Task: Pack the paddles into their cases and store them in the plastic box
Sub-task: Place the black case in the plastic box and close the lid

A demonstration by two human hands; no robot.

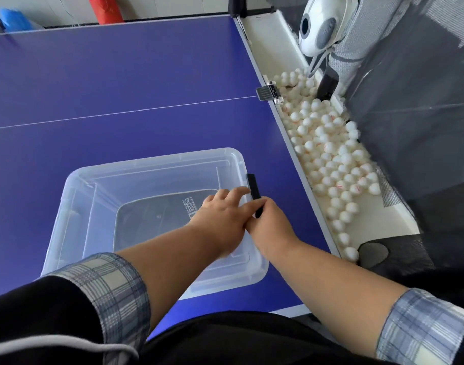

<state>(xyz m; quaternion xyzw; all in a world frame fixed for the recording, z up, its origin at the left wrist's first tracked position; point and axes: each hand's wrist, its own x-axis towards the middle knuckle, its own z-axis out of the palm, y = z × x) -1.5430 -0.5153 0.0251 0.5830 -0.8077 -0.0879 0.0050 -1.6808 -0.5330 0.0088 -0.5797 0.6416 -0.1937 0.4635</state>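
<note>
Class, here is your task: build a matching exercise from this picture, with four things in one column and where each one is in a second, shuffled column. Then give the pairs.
Things:
1 plastic box
2 dark paddle case
3 white balls
4 black clip

Places:
A in the white tray beside the table
B on the box's right edge, at the right hand
C on the blue table
D inside the box

Pairs: 1-C, 2-D, 3-A, 4-B

White balls (328, 143) fill a tray (267, 46) beside the blue table (120, 83).
</note>
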